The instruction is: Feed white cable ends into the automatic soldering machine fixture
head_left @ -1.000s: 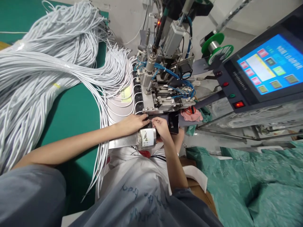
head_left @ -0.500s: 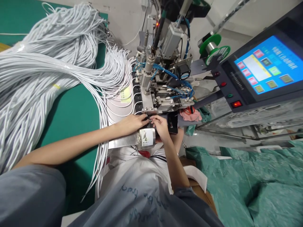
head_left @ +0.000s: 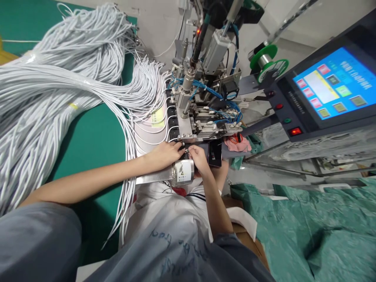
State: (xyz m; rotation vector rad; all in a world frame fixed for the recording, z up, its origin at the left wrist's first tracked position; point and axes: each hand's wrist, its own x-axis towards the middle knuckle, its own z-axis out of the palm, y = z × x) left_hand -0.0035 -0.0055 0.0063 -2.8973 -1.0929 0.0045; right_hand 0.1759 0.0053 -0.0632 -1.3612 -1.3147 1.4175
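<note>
Tiny metal part [head_left: 187, 151] in right hand [head_left: 200, 159] pinch, left hand [head_left: 165, 154] alongside, grip unclear; tight room between machine [head_left: 185, 126] and stickered cover [head_left: 183, 171] edges.

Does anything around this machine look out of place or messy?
Mainly the pink cloth, crumpled beside the machine; loose fabric seems odd so close to it. A few white cables also stray from the rest and run under the left forearm. I see no spill or clear damage.
</note>
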